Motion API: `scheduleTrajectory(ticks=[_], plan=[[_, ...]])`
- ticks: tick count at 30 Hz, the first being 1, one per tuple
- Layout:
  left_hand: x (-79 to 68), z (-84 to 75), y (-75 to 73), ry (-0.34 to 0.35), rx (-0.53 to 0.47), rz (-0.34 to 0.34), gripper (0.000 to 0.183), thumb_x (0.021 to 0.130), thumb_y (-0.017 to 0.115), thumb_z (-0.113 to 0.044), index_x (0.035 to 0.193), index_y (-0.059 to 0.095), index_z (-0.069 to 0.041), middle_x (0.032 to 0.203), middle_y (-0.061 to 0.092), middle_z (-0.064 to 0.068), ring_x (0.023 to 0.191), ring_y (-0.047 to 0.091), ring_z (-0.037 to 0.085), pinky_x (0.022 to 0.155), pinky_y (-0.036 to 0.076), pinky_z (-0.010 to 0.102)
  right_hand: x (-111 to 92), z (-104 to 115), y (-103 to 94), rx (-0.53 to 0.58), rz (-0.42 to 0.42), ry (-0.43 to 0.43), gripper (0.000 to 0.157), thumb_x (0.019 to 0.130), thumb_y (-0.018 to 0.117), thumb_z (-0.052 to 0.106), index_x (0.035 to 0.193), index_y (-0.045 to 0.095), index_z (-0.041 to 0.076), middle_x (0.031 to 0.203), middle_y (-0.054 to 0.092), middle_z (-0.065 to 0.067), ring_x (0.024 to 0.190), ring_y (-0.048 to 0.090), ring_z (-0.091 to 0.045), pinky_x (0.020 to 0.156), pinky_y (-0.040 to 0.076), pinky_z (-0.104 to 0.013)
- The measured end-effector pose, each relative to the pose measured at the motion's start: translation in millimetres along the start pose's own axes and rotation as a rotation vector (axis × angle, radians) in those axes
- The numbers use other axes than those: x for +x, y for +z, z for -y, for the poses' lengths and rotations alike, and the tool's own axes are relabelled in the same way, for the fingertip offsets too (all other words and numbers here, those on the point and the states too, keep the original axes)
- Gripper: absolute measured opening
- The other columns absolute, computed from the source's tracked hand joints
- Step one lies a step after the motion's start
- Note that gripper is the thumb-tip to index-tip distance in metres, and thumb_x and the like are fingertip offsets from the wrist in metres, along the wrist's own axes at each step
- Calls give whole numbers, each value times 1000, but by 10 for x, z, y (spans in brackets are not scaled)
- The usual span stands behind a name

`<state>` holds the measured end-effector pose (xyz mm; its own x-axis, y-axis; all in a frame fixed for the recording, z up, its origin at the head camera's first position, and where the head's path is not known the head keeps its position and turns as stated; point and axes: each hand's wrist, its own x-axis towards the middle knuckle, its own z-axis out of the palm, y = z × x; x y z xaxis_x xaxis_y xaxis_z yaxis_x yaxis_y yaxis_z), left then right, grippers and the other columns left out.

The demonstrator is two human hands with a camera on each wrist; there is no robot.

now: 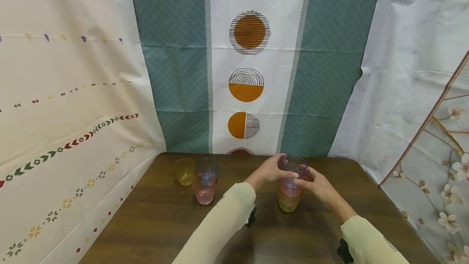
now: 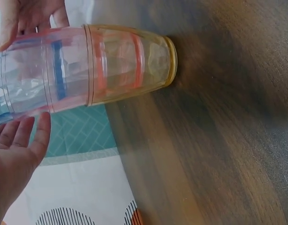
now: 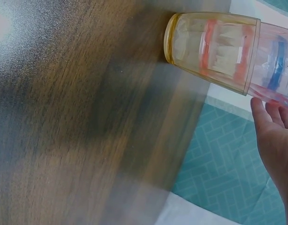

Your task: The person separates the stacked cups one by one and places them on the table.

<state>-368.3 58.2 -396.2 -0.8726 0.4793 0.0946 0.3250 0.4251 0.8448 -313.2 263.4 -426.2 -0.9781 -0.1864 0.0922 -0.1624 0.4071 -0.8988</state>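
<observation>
A stack of clear tinted cups stands upright on the table's right half. At its base is a yellow cup, with a pink cup nested in it and a blue cup uppermost. My left hand holds the blue cup from the left, thumb across the front. From the right, my right hand grips it too, thumb in front and fingers partly hidden behind. The right wrist view shows the right hand with its fingertips close below the yellow cup's rim.
Left on the brown wooden table stand three separate cups: a yellow cup, a blue cup and a pink cup in front. Patterned cloth curtains hang behind the table and along both sides.
</observation>
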Motion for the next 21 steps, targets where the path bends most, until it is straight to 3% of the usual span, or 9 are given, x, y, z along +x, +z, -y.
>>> scheduleTrajectory(ticks=[16,21], plan=[[-65,41,7,-4,-90,-77,77,79,84,-40,143,52,-11,125,64,-3,117,58,19,98,50,35,5,26,72,35,-5,-8,73,94,70,31,151,34,2,149,42,-23,137,41,-41,109,36,-55],[-56,7,12,-32,-230,-110,77,80,82,-42,143,52,-9,131,61,5,118,60,25,96,51,42,-16,42,53,18,-27,25,80,94,70,32,152,27,-3,151,37,-28,138,36,-45,109,34,-58]])
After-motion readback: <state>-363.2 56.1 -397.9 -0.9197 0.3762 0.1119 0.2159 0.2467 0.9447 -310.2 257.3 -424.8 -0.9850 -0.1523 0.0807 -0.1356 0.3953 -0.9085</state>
